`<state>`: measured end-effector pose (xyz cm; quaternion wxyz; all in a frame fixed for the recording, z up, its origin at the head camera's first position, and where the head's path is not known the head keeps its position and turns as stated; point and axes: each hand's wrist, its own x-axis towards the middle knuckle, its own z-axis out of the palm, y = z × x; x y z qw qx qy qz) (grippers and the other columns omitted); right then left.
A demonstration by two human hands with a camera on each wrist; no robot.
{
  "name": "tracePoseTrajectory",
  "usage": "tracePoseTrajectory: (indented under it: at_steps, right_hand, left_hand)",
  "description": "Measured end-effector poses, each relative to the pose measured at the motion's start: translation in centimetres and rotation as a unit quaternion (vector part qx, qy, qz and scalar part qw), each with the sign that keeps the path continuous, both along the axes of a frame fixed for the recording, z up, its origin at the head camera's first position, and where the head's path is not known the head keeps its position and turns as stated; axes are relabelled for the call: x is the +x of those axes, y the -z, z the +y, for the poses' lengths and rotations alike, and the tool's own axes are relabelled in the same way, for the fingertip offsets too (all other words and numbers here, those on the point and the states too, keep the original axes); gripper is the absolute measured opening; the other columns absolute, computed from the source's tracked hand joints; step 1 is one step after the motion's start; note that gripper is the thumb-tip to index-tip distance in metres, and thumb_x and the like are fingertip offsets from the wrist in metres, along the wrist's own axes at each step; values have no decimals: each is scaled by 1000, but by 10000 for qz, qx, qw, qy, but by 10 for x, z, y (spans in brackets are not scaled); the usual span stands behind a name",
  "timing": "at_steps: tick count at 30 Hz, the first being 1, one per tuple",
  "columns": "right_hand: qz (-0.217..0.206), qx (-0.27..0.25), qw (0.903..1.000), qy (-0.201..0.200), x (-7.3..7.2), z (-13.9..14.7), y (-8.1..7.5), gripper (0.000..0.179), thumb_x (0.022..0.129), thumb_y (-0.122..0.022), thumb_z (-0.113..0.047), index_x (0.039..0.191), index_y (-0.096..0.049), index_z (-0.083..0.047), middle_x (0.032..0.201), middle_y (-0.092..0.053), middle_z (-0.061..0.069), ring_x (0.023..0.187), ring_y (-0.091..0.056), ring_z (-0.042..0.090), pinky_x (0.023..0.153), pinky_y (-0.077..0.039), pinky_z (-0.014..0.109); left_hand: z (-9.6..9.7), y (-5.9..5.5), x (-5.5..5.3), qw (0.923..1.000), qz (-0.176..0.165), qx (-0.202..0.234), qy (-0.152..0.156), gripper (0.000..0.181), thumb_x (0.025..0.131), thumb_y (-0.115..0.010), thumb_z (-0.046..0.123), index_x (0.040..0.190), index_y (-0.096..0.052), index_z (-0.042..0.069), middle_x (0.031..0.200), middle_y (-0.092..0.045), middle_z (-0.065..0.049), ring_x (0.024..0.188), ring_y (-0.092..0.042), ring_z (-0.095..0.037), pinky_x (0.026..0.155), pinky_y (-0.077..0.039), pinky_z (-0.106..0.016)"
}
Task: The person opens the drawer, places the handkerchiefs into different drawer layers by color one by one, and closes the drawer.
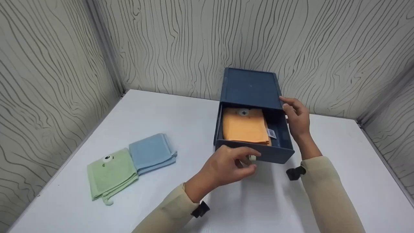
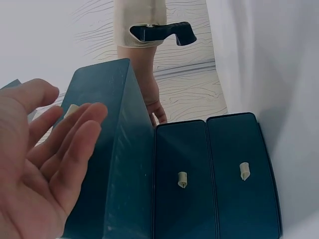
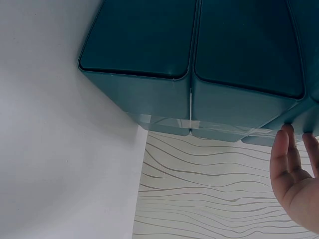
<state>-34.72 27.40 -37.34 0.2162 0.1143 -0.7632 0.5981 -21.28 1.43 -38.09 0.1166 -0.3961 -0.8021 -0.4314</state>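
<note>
A dark blue stacked drawer cabinet stands at the back of the table. Its top drawer is pulled out, and a folded orange cloth with an eye patch and a white label lies inside. At the drawer's front is my left hand, thumb and forefinger apart on either side of the pale pull tab; in the left wrist view the fingers look loose. My right hand rests its nearly straight fingers against the cabinet's right side, seen too in the right wrist view.
On the table's left lie a folded green cloth with an eye patch and a folded blue cloth, side by side. Two lower drawers are closed, each with a pale tab. Wood-patterned walls enclose the white table.
</note>
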Motion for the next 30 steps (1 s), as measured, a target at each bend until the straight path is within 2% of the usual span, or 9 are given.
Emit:
tracePoseTrajectory:
  at_steps: [11, 18, 30]
  right_hand:
    - [-27, -136, 9999, -65, -1, -1, 1, 34, 96, -53, -19, 125, -63, -4, 108, -62, -6, 84, -68, 7, 61, -54, 18]
    - [7, -3, 10000, 36, 0, -2, 0, 33, 97, -53, -21, 124, -64, -6, 108, -62, -6, 82, -67, 6, 60, -53, 18]
    - [-10, -40, 10000, 16, 1, -1, 0, 34, 97, -51, -20, 125, -63, -5, 109, -61, -6, 82, -66, 7, 61, -54, 19]
  left_hand:
    - [6, 6, -2, 9992, -3, -97, -395, 17, 84, -69, 15, 101, -69, 18, 89, -74, 6, 72, -65, 2, 64, -47, -6]
    - [8, 6, -3, 9981, -14, -92, -603, 14, 85, -69, 14, 98, -70, 19, 88, -73, 9, 71, -59, 8, 64, -46, -6]
    - [10, 5, -9, 9981, 37, -10, -621, 12, 85, -67, 14, 95, -71, 20, 87, -73, 10, 72, -60, 9, 64, -47, -7]
